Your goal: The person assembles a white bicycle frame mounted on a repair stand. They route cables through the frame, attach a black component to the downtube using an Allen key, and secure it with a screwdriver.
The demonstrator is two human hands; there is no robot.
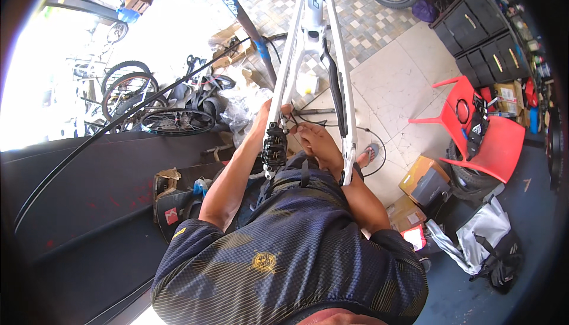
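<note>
A white bicycle frame (312,34) is in front of me, its two rear stays running toward my body. A black brake caliper (274,146) sits at the near end of the left stay. My left hand (268,113) is closed behind that stay, which partly hides it; its thumb and fingertips show on the inner side. Between the stays, my right hand (320,145) is closed in a pinch beside the left fingertips. Something thin and dark is at the fingers, too small to name. A thin black cable (385,141) loops out to the right of the right stay.
A blue-and-black tube (237,14) slants down left of the frame. Wheels (178,122) and plastic wrapping (240,111) lie farther left. To the right are a red chair (495,147) with black items on it, cardboard boxes (424,180), a silver-and-black bag (483,236) and black drawers (474,23).
</note>
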